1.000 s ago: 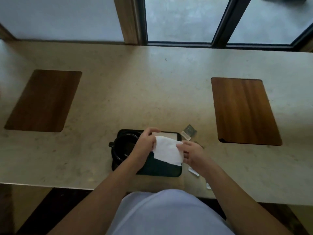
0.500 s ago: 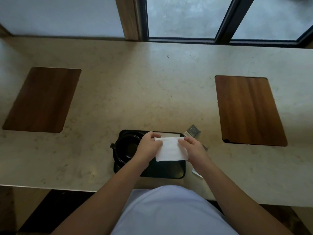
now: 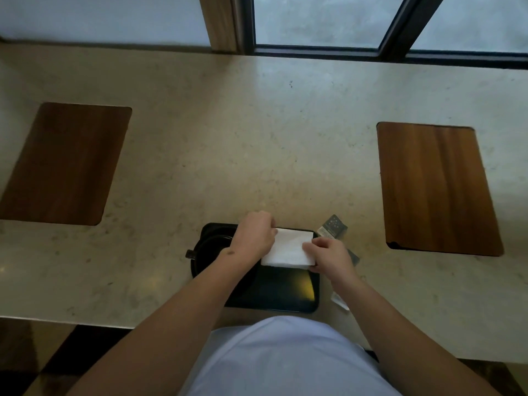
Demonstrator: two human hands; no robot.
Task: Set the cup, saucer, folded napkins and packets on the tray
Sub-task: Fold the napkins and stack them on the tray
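Note:
A black tray [image 3: 285, 292] lies at the counter's near edge. On its left half stands a black cup on a saucer [image 3: 213, 250], mostly hidden under my left forearm. A white folded napkin [image 3: 288, 248] rests across the tray's far right part. My left hand [image 3: 255, 234] grips its left edge and my right hand [image 3: 328, 254] presses its right edge. A dark packet [image 3: 333, 228] lies on the counter just right of the tray. A white packet [image 3: 340, 302] lies by the tray's near right corner.
Two wooden boards are set into the beige stone counter, one at the left [image 3: 63, 164] and one at the right [image 3: 434, 187]. A window frame [image 3: 400, 52] runs along the far edge. The counter's front edge is close to my body.
The napkin was held up as a hanging sheet, then folded smaller and lowered flat onto the tray's far right part. Both hands moved slightly away from me with it.

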